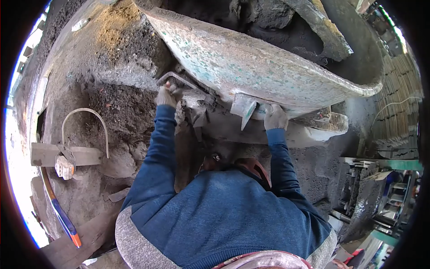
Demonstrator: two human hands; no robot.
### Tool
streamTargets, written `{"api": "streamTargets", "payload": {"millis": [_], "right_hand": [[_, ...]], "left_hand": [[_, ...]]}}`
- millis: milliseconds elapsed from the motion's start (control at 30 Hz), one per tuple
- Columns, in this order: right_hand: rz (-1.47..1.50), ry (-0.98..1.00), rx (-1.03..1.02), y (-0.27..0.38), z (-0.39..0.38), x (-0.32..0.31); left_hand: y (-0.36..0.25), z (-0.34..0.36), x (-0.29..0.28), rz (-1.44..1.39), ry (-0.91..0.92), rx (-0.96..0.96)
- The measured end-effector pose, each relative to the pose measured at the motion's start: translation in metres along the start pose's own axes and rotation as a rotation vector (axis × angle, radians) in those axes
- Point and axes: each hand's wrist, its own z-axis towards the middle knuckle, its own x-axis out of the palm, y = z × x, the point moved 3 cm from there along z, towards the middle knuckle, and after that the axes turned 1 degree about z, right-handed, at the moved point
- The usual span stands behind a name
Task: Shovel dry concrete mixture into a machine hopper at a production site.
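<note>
A large, worn metal trough [251, 62], whitish with green paint patches, spans the far side in front of me, its curved rim tilted. My left hand [168, 95], in a light glove with a bare reddish fingertip, is closed round a dark angled metal bar [186, 83] at the trough's lower left. My right hand [275, 117], also gloved, is closed against the trough's lower edge; its fingertips are hidden. Between my hands, a metal bracket with a pointed fin [244, 109] juts from the trough. Both arms, in blue sleeves, reach forward.
Dark lumps [268, 15] and a thick, crusted metal piece [324, 29] lie in the trough. Loose dark grit [121, 110] covers the left. A wooden board [67, 155] with a cable loop and a blue-orange handle [65, 222] are nearby. Stacked sheets [396, 96] stand far right.
</note>
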Motion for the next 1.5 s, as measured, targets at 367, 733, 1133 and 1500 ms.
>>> {"api": "streamTargets", "payload": {"millis": [367, 733, 1133, 1500], "right_hand": [[0.008, 0.083, 0.113, -0.011, -0.002, -0.003], [0.183, 0.162, 0.053, -0.040, 0.017, 0.051], [0.075, 0.261, -0.098, -0.125, -0.110, 0.049], [0.215, 0.127, -0.018, -0.084, -0.060, -0.027]], "left_hand": [[-0.010, -0.078, 0.187, 0.479, -0.085, 0.336], [0.089, -0.178, 0.184, 1.249, 0.710, 0.207], [0.158, -0.115, 0.224, 1.799, 0.172, 0.283], [0.141, -0.145, 0.268, 2.138, 0.145, 0.290]]}}
